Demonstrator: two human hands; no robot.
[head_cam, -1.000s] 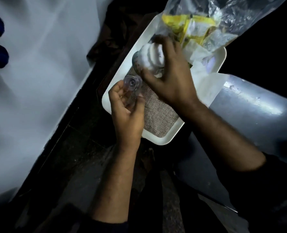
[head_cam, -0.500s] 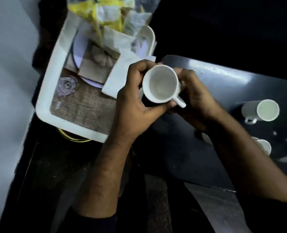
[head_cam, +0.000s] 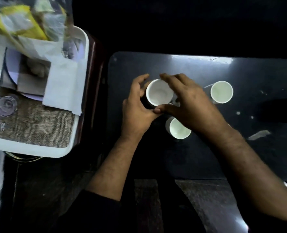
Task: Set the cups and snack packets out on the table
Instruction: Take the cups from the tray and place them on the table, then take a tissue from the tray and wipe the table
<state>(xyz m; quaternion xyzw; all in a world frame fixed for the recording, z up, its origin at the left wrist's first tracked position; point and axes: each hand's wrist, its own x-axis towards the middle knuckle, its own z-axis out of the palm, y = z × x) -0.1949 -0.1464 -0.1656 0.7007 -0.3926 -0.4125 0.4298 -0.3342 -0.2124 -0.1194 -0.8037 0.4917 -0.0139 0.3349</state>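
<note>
A white cup [head_cam: 157, 93] stands upright on the dark table [head_cam: 198, 158], near its left end. My left hand [head_cam: 136, 108] curls round the cup's left side. My right hand [head_cam: 189, 105] grips it from the right, fingers over the far rim and thumb at the near side; the handle is hidden. Two more white cups stand on the table: one to the right [head_cam: 221, 92], one nearer me [head_cam: 179, 131], partly under my right wrist. Yellow snack packets in a clear bag [head_cam: 21, 27] lie at the far end of the white tray [head_cam: 38, 151] on the left.
The tray also holds a clear glass [head_cam: 7, 105], a woven mat [head_cam: 38, 126], a white napkin [head_cam: 62, 84] and a plate [head_cam: 10, 66]. A dark gap separates the tray's stand from the table. White specks and a scrap [head_cam: 258, 134] lie on the table's right part.
Both hands have carried the white cup from above the tray's edge to the right and lowered it onto the table. The view has swung right, showing the other two cups.
</note>
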